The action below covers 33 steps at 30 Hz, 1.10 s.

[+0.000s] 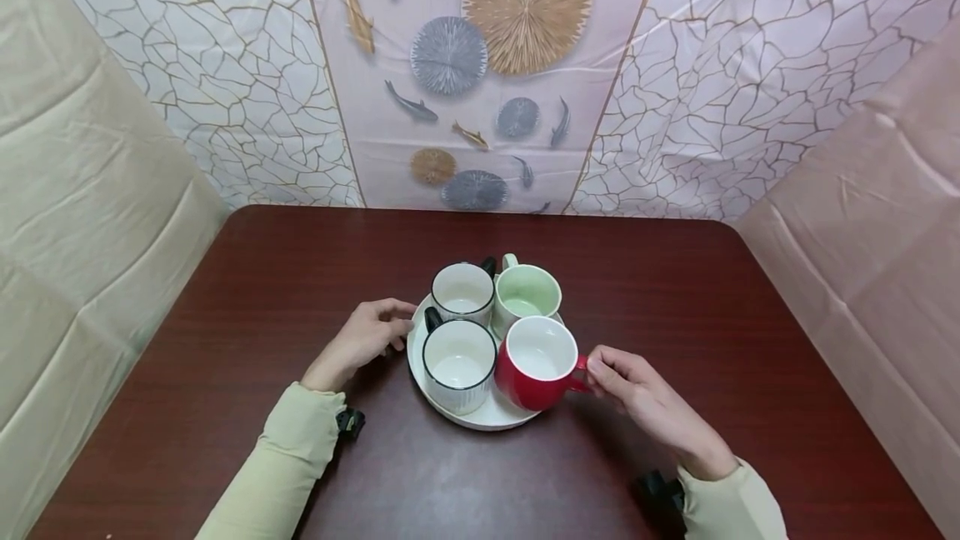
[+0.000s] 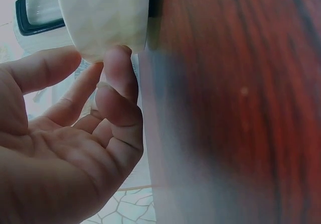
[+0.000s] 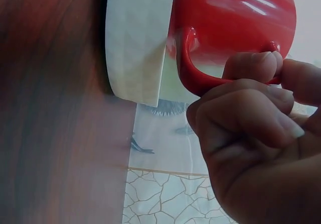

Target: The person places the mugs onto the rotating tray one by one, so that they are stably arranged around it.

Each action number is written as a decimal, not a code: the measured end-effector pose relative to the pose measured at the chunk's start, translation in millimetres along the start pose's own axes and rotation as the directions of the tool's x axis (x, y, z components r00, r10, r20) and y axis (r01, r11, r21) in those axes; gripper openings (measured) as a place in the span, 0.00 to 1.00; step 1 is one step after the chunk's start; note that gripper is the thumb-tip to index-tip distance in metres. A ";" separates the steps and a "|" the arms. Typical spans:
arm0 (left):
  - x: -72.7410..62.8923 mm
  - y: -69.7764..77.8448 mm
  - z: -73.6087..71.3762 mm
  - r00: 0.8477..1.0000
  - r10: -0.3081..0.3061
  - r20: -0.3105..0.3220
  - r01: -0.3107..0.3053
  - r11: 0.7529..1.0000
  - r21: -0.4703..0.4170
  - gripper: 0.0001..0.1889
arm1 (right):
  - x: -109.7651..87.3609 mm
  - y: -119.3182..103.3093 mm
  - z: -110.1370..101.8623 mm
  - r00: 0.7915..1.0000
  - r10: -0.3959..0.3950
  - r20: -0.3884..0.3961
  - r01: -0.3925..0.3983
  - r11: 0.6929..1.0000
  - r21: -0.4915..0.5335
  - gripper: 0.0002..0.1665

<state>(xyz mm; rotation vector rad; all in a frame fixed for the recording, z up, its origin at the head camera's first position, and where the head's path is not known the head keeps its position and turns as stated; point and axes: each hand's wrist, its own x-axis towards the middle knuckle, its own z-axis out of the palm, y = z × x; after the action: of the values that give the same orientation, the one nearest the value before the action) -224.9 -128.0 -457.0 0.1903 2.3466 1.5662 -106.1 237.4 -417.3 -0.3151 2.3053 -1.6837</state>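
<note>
A round white tray (image 1: pixel 489 419) with a faceted side holds several mugs. My right hand (image 1: pixel 648 394) grips the handle of the red mug (image 1: pixel 534 390) at the tray's near right; in the right wrist view, its fingers curl round the red handle (image 3: pixel 193 81). Whether this mug's base touches the tray is hidden. On the left, my left hand (image 1: pixel 367 336) holds the tray's edge, with fingertips against its side (image 2: pixel 108 20) in the left wrist view. Behind the red mug stands a pale green mug (image 1: pixel 528 286).
Two white mugs with black rims and handles share the tray: one at the near left (image 1: pixel 459 365), the other at the far left (image 1: pixel 462 286). Beneath is a dark red-brown wooden table (image 1: pixel 300 257). A patterned backdrop (image 1: pixel 262 65) rises behind its far edge.
</note>
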 end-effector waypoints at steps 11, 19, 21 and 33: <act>-1.1 1.8 -0.5 1.000 0.016 -0.013 -0.016 1.000 0.004 0.16 | 16.5 -2.7 -7.6 0.999 0.035 0.018 -0.034 0.998 -0.047 0.19; -1.6 2.4 1.7 1.000 0.021 -0.021 -0.021 1.000 0.005 0.15 | 24.4 -1.1 -11.2 0.999 0.004 0.054 0.001 0.996 -0.092 0.18; -1.6 2.5 1.9 1.000 0.022 -0.023 -0.022 1.000 0.004 0.15 | 26.5 -1.2 -12.0 0.998 -0.007 0.061 0.014 0.994 -0.104 0.18; -1.1 1.1 2.9 0.999 0.022 -0.023 -0.022 1.000 -0.002 0.16 | 36.9 -0.6 -17.5 0.996 -0.019 0.088 0.036 0.980 -0.196 0.17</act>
<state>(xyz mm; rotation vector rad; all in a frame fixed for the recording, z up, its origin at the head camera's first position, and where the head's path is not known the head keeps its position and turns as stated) -223.0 -125.4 -456.8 0.1988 2.3680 1.5892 -146.7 240.7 -414.9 -0.4525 2.4183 -1.4252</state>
